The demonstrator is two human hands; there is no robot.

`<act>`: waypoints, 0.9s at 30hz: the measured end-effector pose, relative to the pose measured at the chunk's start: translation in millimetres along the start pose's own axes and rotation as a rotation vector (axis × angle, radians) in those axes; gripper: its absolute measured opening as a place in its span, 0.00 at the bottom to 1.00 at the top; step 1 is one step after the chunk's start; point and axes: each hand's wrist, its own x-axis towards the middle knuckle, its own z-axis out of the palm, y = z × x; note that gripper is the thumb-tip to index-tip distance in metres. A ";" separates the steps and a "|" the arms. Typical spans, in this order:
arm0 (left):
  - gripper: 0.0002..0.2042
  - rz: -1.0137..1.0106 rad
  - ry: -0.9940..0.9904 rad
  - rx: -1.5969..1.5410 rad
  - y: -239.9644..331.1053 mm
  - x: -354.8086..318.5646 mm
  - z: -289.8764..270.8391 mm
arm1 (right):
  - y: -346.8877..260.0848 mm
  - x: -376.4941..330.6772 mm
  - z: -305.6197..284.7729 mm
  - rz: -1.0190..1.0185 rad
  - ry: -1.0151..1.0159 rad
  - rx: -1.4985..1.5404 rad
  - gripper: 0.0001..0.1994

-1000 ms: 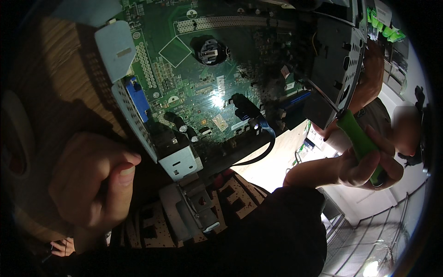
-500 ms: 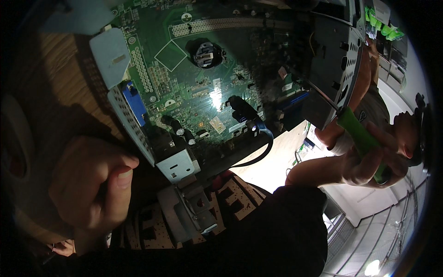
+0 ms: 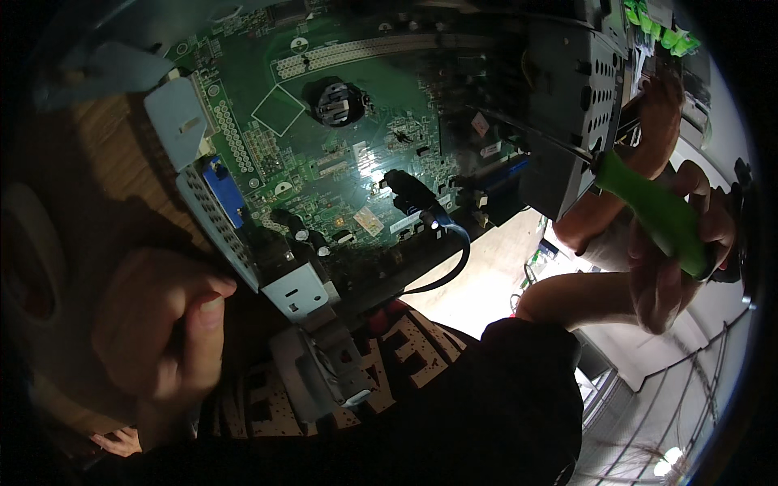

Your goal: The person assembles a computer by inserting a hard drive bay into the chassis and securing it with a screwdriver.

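Observation:
A green motherboard (image 3: 340,154) in an open metal computer case fills the upper middle, with a black coin-cell holder (image 3: 336,104), a blue video port (image 3: 224,193) and a thin black cable (image 3: 462,247). My right hand (image 3: 668,259), at the right, is closed round the green handle of a screwdriver (image 3: 648,202). Its shaft slants left past the perforated metal bracket (image 3: 575,121); the tip is lost in shadow over the board. Below the left port plate (image 3: 219,227), my left hand (image 3: 166,324) is curled into a loose fist, and nothing shows between thumb and forefinger.
A silver metal part (image 3: 312,373) lies against my printed shirt at the case's near edge. On the wooden table (image 3: 105,154), a roll of tape (image 3: 32,251) lies far left. Another person's hand (image 3: 663,105) is at upper right; one more hand (image 3: 117,441) shows at lower left.
The view shifts slightly, moving the case left and up in the picture. My right hand has moved right and up, its fingers shifting around the screwdriver handle. My left hand keeps its curl.

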 end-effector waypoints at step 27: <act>0.02 0.077 0.230 0.181 -10.6 -3.1 17.4 | 1.5 34.2 14.8 -0.252 -0.349 0.238 0.23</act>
